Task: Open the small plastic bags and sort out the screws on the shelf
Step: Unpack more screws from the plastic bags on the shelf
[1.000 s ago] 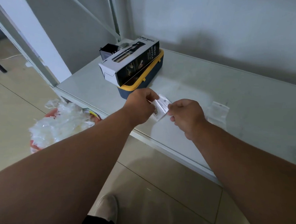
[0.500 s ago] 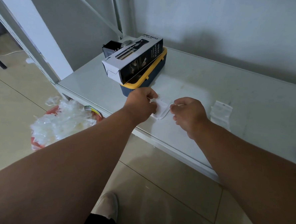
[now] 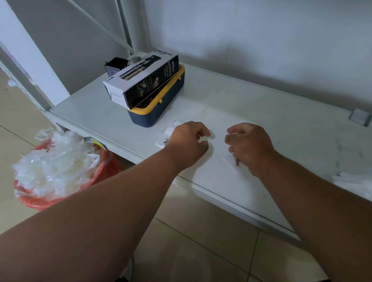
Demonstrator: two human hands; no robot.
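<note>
Floor: beige tiles lie nearest, below the shelf edge.
Bin point(image 3: 48, 169): a red bin stands on the floor at the left, heaped with clear plastic scraps.
Shelf point(image 3: 290, 134): a pale glossy surface; both hands are over its front part.
Right hand point(image 3: 249, 148): fingers curled, knuckles up, low over the shelf; what they hold, if anything, cannot be told.
Screw point(image 3: 237, 162): a small dark screw lies on the shelf just beside the right hand's near edge.
Left hand point(image 3: 188, 144): fingers curled round a small plastic bag point(image 3: 170, 132), whose white edge shows at the hand's left side.
Gap: the two hands are apart, with bare shelf between them.
Loose bags point(image 3: 361, 184): crumpled clear plastic lies on the shelf at the right.
Toolbox point(image 3: 158, 108): a blue box with a yellow lid stands beyond the left hand.
Carton point(image 3: 140, 83): a black-and-white carton marked "SPRAY BOTTLE" rests tilted on the toolbox.
</note>
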